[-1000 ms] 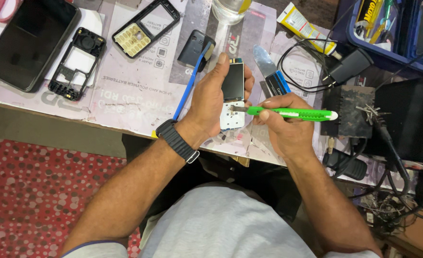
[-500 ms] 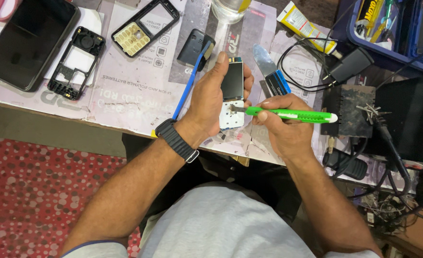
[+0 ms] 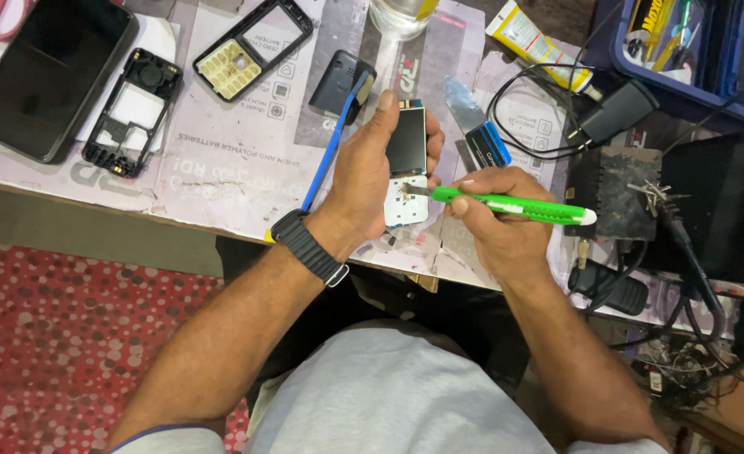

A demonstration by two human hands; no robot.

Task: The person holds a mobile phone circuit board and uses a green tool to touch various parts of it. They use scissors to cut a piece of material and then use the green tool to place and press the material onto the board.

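My left hand [image 3: 368,172] grips a stripped keypad phone body [image 3: 406,164] with a dark screen above a white key membrane, held upright over the table edge. A dark band [image 3: 309,248] sits on that wrist. My right hand [image 3: 494,223] holds a green utility knife [image 3: 511,204] like a pen, its metal tip resting on the white key area of the phone body. A blue stick tool [image 3: 330,155] lies on the table just left of my left hand.
A black smartphone [image 3: 48,71], a black phone frame [image 3: 132,109] and a keypad front cover [image 3: 250,46] lie at the left. A dark back cover [image 3: 342,80], clear jar [image 3: 401,15], yellow tube [image 3: 532,38], charger with cable [image 3: 616,113] and blue tray [image 3: 691,50] sit behind.
Both hands have stayed in place on the phone body and the knife; the knife tip has shifted only slightly on the white key area.
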